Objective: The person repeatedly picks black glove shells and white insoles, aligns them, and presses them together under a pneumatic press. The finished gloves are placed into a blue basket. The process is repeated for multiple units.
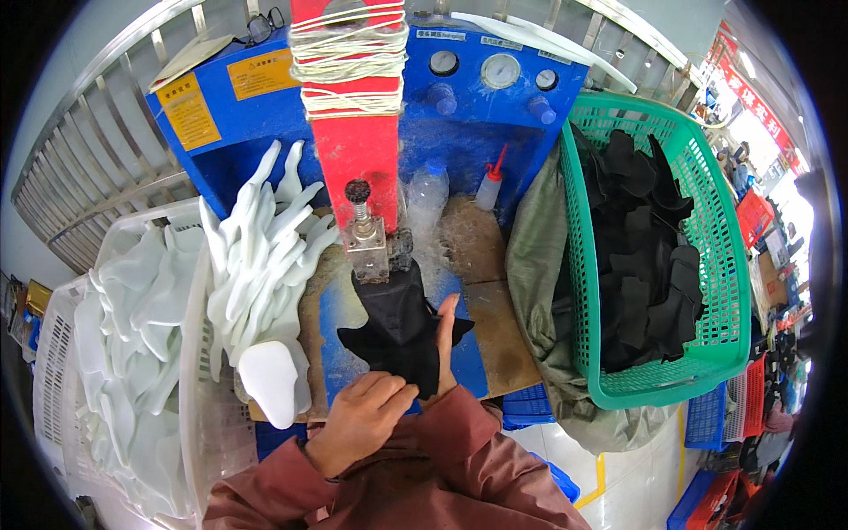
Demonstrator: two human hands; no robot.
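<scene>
A black fabric piece (395, 322), shaped somewhat like a shoe upper with pointed side flaps, lies under the metal head (366, 252) of a red and blue machine. Its far end meets that head. At the near edge, the bent fingers of my left hand (367, 415) are closed on the fabric. My right hand (444, 353) is along the right side, one digit stretched forward over a flap, its other fingers hidden beneath. Under the piece is a blue surface (464, 367) on a brown worktop.
White flat shaped pieces (265, 256) are piled left of the machine; more fill a white crate (190, 353). A green basket (601, 389) of black pieces (636, 265) stands at right. Behind the work are a clear bottle (428, 190) and a red-tipped squeeze bottle (489, 187).
</scene>
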